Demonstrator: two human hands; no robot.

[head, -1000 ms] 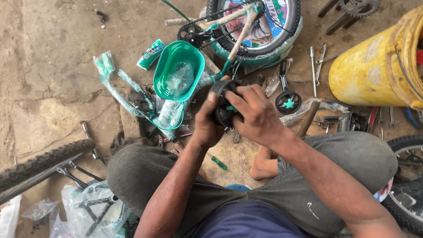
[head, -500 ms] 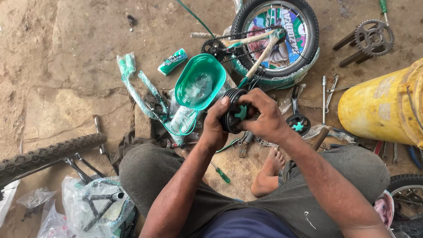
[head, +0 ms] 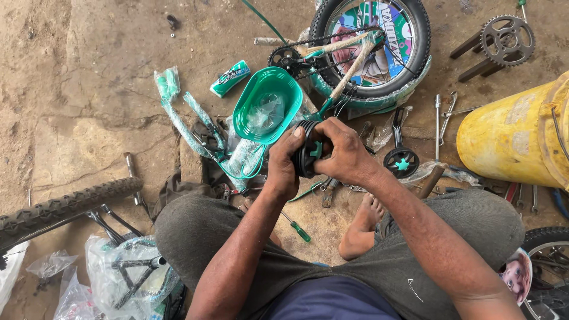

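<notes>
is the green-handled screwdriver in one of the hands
No, the green-handled screwdriver lies on the ground between the legs, while both hands grip a small black wheel.

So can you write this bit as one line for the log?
left hand: holds small black wheel | right hand: grips same wheel | green basket: on ground beyond hands | second small wheel: on ground, right

Both hands, left hand (head: 283,161) and right hand (head: 347,155), grip a small black training wheel (head: 308,155) just below the green basket (head: 267,105), with a yellow drum (head: 512,139) far to its right.
</notes>
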